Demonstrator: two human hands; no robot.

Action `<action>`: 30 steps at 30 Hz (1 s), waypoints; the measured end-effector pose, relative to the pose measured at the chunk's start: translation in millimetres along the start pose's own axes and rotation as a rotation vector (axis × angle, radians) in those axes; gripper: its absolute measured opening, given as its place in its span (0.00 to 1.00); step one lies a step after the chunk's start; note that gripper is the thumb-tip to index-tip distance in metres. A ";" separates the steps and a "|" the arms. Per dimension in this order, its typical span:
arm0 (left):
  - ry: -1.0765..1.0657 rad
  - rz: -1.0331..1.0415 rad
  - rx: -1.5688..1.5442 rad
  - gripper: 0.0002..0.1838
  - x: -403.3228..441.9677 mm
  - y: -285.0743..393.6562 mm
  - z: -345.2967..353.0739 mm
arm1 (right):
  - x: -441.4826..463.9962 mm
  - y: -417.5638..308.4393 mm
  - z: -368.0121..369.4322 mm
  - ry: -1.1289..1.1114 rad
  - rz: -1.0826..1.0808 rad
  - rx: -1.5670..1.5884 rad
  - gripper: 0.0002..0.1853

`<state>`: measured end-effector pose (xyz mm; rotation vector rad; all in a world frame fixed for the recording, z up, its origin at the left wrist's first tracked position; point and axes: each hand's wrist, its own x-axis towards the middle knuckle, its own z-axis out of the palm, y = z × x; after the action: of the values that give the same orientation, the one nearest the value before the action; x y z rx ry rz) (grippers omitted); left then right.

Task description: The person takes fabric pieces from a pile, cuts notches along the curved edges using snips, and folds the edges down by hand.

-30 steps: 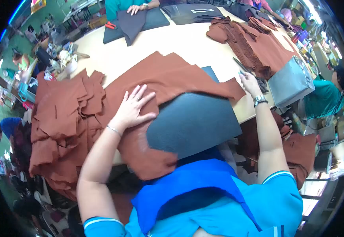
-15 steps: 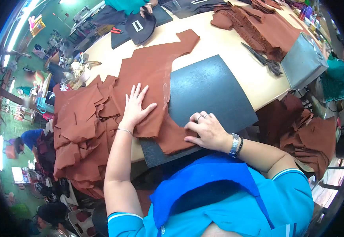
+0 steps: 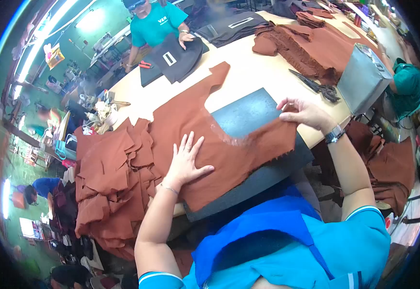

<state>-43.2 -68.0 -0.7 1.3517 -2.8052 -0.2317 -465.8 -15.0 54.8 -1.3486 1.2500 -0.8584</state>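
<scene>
A reddish-brown fabric piece (image 3: pixel 234 154) with a curved cut-out lies over a dark flat board (image 3: pixel 243 115) and the table in front of me. My left hand (image 3: pixel 187 161) rests on the fabric with its fingers spread, pressing it flat. My right hand (image 3: pixel 306 115) pinches the fabric's right corner between thumb and fingers, near the board's right side. The board shows through the cut-out and along the near edge. Left of my left hand, a layered pile of similar brown fabric pieces (image 3: pixel 108 168) hangs over the table edge.
A grey metal box (image 3: pixel 364 79) stands at the table's right edge, with large black scissors (image 3: pixel 313 86) beside it. More brown fabric (image 3: pixel 316 45) lies at the far right. Across the table, a person (image 3: pixel 159 24) handles dark pieces (image 3: pixel 178 58) near a red-handled tool (image 3: pixel 145 64).
My right hand has moved right and away from me, drawing the fabric's near flap out across the board. My left hand stays spread on the fabric. The view has tilted up slightly.
</scene>
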 end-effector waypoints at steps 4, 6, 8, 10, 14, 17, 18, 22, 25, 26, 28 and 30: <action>-0.204 -0.314 0.092 0.67 -22.7 76.0 -20.4 | 8.8 -5.8 -30.9 0.037 -0.009 -0.228 0.09; -0.334 -0.301 0.171 0.65 -25.2 109.5 -42.1 | 7.9 -22.1 -29.1 0.030 -0.020 -0.305 0.10; -0.147 -0.140 0.143 0.60 -12.6 110.9 -28.7 | 15.2 -22.1 -30.1 0.025 -0.093 -0.352 0.11; 0.150 0.132 0.025 0.47 16.5 105.3 -12.9 | 15.8 -33.9 -27.0 0.031 -0.083 -0.454 0.13; 0.208 0.460 -0.387 0.27 68.7 103.8 15.2 | 17.5 -49.3 -39.2 0.032 -0.039 -0.622 0.14; 0.120 0.355 -0.261 0.26 81.9 114.4 13.3 | 25.4 -13.9 -54.5 0.515 -0.460 -1.102 0.17; 0.160 0.360 -0.208 0.25 83.8 117.2 13.9 | 25.1 -14.7 -43.1 0.715 -0.569 -1.259 0.19; 0.146 0.368 -0.233 0.26 87.7 118.0 11.3 | 21.2 8.2 17.8 0.063 -0.475 -0.806 0.17; 0.155 0.380 -0.274 0.24 88.3 114.9 11.0 | 18.8 28.3 49.7 -0.203 -0.291 -0.742 0.18; 0.143 0.368 -0.286 0.23 87.8 114.1 10.2 | 19.3 35.3 53.4 -0.127 -0.374 -0.717 0.14; 0.143 0.346 -0.298 0.18 86.7 110.9 11.2 | 18.6 38.7 53.6 -0.132 -0.355 -0.756 0.11; 0.165 0.331 -0.298 0.12 86.7 105.8 14.0 | 15.7 42.1 53.5 -0.092 -0.389 -0.760 0.09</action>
<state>-180.6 -68.9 -3.6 0.7954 -2.6660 -0.4792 -420.4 -14.0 1.7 -2.2653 1.3163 -0.5745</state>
